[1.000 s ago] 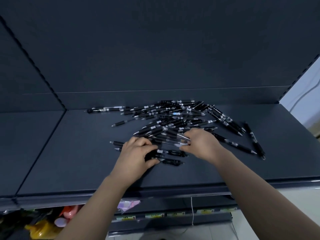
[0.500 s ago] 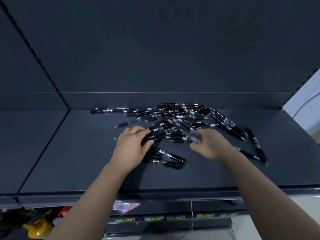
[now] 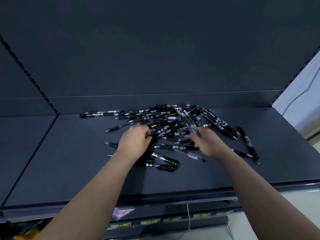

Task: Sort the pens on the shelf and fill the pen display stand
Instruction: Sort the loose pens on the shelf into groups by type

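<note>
A dark grey shelf with a matching back panel fills the view. A pale wall shows at the right, and price labels run along the lower shelf edge. Both arms reach forward over the shelf. The left hand is palm down, fingers curled onto a black pen at the pile's near edge. The right hand grips a bundle of pens slanting up and away, too blurred to count. The pile of pens lies mid-shelf toward the back, dozens tangled together. About three front pens lie between the wrists, and two side pens lie apart at the right.
</note>
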`<move>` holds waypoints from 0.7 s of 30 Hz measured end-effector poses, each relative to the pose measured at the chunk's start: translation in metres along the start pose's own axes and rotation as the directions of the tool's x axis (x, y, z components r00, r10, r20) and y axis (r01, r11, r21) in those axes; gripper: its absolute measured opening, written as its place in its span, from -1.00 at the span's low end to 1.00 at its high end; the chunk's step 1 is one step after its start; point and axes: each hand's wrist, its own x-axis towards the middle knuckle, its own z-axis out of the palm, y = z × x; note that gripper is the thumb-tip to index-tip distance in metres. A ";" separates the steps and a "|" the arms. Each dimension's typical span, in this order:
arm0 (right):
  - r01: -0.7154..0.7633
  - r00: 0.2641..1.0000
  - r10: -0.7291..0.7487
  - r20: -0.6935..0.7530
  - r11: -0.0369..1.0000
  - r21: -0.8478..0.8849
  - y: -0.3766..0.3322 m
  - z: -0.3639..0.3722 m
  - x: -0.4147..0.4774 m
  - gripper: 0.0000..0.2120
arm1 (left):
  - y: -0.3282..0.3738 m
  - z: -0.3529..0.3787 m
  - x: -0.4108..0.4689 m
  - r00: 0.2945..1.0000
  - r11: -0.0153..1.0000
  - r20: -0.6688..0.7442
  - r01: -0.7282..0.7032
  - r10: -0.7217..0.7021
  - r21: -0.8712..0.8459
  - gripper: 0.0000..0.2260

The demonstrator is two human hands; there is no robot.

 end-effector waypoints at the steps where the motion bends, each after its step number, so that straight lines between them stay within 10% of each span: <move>1: -0.012 1.000 0.012 -0.018 1.000 0.025 0.001 -0.002 -0.001 -0.78 | 0.003 0.001 0.000 1.000 1.000 -0.023 -0.020 0.020 0.002 -0.88; 8: -0.076 0.983 0.088 -0.159 0.994 0.081 0.018 -0.016 -0.004 -0.78 | 0.035 0.015 -0.012 0.913 0.916 0.076 -0.400 0.401 -0.029 -0.59; 21: -0.093 0.993 0.096 -0.063 0.995 0.047 0.034 -0.020 -0.016 -0.86 | 0.049 0.018 -0.005 0.884 0.901 0.177 -0.422 0.433 -0.100 -0.71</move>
